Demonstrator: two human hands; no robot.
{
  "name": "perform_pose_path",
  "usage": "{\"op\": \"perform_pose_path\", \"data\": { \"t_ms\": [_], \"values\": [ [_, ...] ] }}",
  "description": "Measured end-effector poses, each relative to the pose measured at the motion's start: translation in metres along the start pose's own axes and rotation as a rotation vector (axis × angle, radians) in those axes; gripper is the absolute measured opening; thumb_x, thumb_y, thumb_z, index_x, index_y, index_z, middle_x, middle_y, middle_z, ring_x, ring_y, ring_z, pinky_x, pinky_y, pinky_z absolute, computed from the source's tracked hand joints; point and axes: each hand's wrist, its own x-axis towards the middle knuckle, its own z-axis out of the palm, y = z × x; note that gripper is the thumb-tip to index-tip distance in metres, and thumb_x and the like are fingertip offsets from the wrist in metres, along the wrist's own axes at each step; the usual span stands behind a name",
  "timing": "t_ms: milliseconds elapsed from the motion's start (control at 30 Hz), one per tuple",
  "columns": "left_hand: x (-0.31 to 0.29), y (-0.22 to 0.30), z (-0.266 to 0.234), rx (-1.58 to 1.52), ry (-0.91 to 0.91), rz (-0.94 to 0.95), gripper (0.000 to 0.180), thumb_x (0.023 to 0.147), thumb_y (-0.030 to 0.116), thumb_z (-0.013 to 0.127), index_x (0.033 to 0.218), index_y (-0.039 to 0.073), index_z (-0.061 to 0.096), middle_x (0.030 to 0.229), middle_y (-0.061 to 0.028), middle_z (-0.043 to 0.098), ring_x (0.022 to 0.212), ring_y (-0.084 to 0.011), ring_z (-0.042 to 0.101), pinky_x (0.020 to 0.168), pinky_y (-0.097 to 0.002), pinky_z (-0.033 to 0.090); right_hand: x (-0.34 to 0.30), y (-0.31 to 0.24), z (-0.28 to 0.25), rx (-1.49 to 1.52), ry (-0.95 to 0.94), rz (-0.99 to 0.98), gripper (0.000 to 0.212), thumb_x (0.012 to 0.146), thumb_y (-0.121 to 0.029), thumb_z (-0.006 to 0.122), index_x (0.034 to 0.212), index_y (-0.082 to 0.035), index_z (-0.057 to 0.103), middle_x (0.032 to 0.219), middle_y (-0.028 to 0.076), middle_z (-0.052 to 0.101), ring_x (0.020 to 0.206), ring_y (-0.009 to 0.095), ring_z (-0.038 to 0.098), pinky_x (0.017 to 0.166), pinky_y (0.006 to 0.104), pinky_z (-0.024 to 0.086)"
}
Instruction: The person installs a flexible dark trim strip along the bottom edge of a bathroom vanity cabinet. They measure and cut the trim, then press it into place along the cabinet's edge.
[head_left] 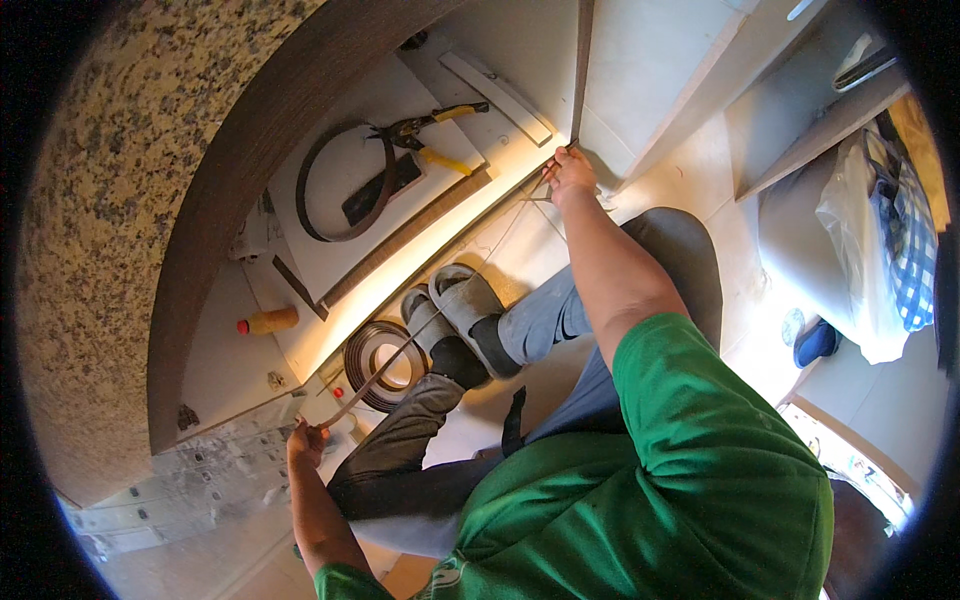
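A thin brown strip of edge banding [377, 378] stretches diagonally in front of my legs. My left hand [306, 442], at the lower left, is closed on its near end. Up by the cabinet's dark vertical edge [581, 70], the fingers of my right hand [571, 173] are pinched together on what looks like the strip's far part; the exact grip is small and partly hidden. Between my left hand and my sandals lies a coiled roll of brown edge banding [357, 362] on the floor.
Inside the cabinet, a white board [300, 190] bears yellow-handled cutters [437, 157], a dark loop of banding [303, 190] and a dark block [365, 204]. A red-capped bottle [270, 321] lies nearby. The speckled countertop [110, 230] overhangs at left; a plastic bag [858, 240] hangs at right.
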Motion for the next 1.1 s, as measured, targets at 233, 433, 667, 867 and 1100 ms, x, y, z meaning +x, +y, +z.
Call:
{"op": "perform_pose_path", "data": {
  "t_ms": [233,433,667,867,1100],
  "values": [
    [0.000,-0.002,0.012,0.063,0.064,0.013,0.041,0.101,0.035,0.049,0.075,0.003,0.051,0.062,-0.0098,0.056,0.055,-0.0242,0.058,0.058,-0.0369,0.058,-0.002,-0.004,0.002,0.096,0.024,0.094,0.029,0.092,-0.005,0.060,0.119,-0.013,0.053,0.104,0.002,0.060,0.093,0.020,0.058,0.083,0.0419,0.048],
    [-0.004,0.001,0.015,0.118,0.042,0.010,0.040,0.100,0.035,0.050,0.080,0.001,0.052,0.075,-0.0153,0.063,0.065,-0.0272,0.065,0.062,-0.0377,0.059,0.006,0.002,-0.001,0.065,-0.040,0.062,0.035,0.093,-0.009,0.060,0.125,-0.019,0.051,0.100,-0.001,0.060,0.092,0.019,0.059,0.085,0.0419,0.045],
    [-0.005,0.001,0.015,0.138,0.072,0.039,0.044,0.101,0.036,0.047,0.086,-0.004,0.059,0.070,-0.0147,0.064,0.064,-0.0276,0.065,0.060,-0.0379,0.059,0.004,0.002,0.000,0.159,-0.044,0.088,0.039,0.091,-0.009,0.063,0.127,-0.019,0.051,0.104,-0.001,0.060,0.093,0.019,0.058,0.086,0.0437,0.044],
    [-0.008,0.002,0.017,0.128,0.087,0.066,0.043,0.101,0.035,0.048,0.086,-0.004,0.059,0.070,-0.0150,0.064,0.063,-0.0281,0.065,0.059,-0.0391,0.057,0.002,0.001,0.002,0.130,-0.005,0.117,0.051,0.088,-0.012,0.069,0.133,-0.023,0.049,0.114,-0.001,0.056,0.101,0.018,0.046,0.087,0.0427,0.038],
    [-0.002,0.001,0.011,0.045,-0.016,0.111,0.035,0.101,0.032,0.050,0.084,0.002,0.053,0.070,-0.0118,0.059,0.061,-0.0251,0.063,0.065,-0.0382,0.059,-0.004,-0.004,0.005,0.136,0.020,0.124,0.054,0.086,-0.013,0.070,0.135,-0.020,0.048,0.113,0.002,0.055,0.099,0.020,0.045,0.087,0.0423,0.038]
  ]
}}
